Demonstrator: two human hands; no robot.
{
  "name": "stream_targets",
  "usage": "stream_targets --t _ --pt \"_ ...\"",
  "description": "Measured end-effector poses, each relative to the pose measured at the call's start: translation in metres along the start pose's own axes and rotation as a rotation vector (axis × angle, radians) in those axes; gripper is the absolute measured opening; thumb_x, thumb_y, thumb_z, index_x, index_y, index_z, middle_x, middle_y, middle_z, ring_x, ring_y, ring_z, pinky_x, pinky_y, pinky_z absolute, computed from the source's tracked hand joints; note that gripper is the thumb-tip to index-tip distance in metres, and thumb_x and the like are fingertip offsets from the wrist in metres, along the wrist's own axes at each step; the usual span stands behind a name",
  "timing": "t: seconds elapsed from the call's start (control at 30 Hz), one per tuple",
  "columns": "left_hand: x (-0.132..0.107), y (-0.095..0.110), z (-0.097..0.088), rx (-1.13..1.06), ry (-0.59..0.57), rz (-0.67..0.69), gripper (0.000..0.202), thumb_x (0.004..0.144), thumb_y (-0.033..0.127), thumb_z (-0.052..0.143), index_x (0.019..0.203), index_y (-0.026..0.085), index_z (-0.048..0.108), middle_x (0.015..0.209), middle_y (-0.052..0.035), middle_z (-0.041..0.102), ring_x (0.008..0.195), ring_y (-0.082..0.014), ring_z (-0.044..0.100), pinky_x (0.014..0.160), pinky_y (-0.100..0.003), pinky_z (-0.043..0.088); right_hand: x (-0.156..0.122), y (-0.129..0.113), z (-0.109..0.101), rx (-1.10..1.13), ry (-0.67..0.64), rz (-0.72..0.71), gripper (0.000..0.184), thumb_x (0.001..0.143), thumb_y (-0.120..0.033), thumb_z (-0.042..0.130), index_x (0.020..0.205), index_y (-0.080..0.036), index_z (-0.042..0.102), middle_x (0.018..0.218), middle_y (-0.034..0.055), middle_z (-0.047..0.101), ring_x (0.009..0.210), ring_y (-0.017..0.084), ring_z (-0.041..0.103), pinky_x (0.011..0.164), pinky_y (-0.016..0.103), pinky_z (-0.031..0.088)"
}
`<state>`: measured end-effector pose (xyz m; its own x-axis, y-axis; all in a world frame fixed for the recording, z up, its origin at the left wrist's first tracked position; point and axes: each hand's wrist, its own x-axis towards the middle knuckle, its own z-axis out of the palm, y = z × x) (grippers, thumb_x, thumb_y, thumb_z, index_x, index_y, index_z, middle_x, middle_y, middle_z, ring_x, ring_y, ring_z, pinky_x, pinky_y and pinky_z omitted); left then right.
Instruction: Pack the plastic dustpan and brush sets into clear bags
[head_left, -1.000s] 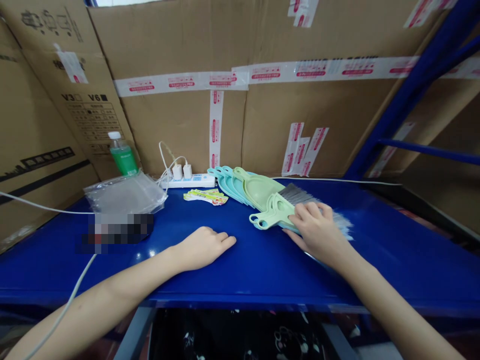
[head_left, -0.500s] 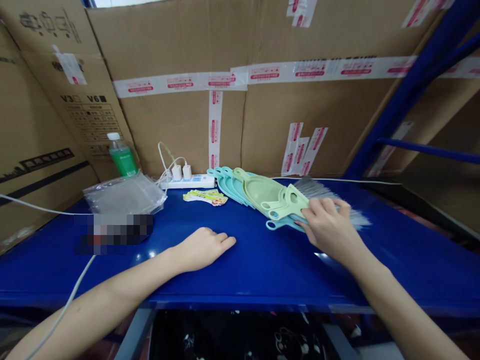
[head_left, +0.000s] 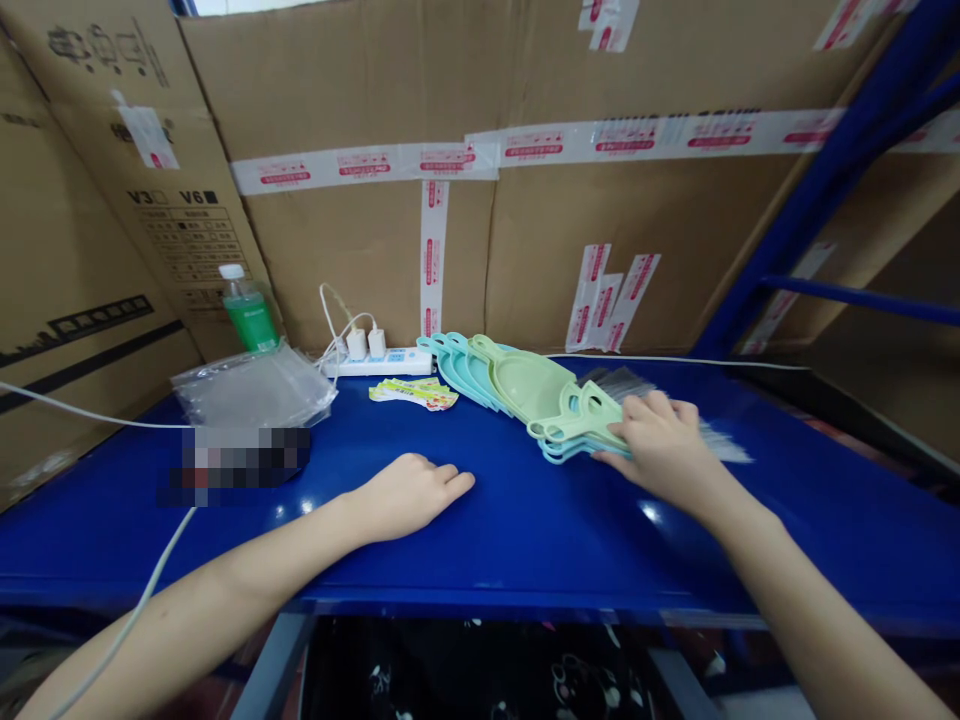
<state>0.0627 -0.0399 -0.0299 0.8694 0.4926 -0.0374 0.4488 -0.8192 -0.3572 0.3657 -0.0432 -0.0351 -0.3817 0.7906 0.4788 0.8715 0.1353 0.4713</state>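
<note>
My right hand grips a stack of small hand brushes, with light green handles on top and light blue ones below. Their grey bristles fan out past my fingers to the right. Just left of them, overlapping in a row, lie light blue dustpans and a light green dustpan. My left hand rests on the blue table with its fingers curled in and nothing visible in them. Behind it lie several printed paper labels.
At the back left are a white power strip with two plugged-in chargers, clear plastic bags and a green bottle. A blurred-out object sits by the bags. Taped cardboard walls the rear; a blue frame stands right.
My right hand has lowered the brushes slightly towards the table, and their handles now lie more evenly together. My left hand stays put.
</note>
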Motion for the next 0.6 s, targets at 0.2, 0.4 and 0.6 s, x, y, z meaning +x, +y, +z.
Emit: stream_targets --t 0.2,0.4,0.6 --pt "-0.001 0.001 0.001 0.002 0.009 -0.006 0.024 0.090 0.009 0.044 0.111 0.015 0.053 0.079 -0.0031 0.066 0.061 -0.0175 0.063 0.057 -0.028 0.047 0.002 0.000 -0.002 -0.038 -0.082 0.068 0.023 0.077 -0.035 0.061 0.062 -0.018 0.068 0.070 0.0094 0.057 0.077 0.025 0.045 0.066 0.033 0.027" --pt "-0.001 0.001 0.001 -0.004 0.013 -0.005 0.022 0.090 0.009 0.043 0.108 0.015 0.053 0.079 -0.0029 0.066 0.061 -0.0167 0.063 0.058 -0.028 0.047 0.007 -0.007 -0.015 -0.081 -0.243 0.186 0.025 0.078 -0.032 0.058 0.069 -0.013 0.072 0.079 0.0143 0.064 0.081 0.029 0.050 0.064 0.034 0.027" --pt "0.000 0.001 0.000 -0.004 0.004 -0.003 0.023 0.090 0.010 0.044 0.110 0.015 0.053 0.080 -0.0028 0.066 0.061 -0.0177 0.064 0.056 -0.029 0.047 0.014 -0.016 -0.025 -0.122 -0.312 0.242 0.025 0.080 -0.030 0.056 0.076 -0.012 0.073 0.085 0.0174 0.067 0.086 0.032 0.052 0.065 0.036 0.028"
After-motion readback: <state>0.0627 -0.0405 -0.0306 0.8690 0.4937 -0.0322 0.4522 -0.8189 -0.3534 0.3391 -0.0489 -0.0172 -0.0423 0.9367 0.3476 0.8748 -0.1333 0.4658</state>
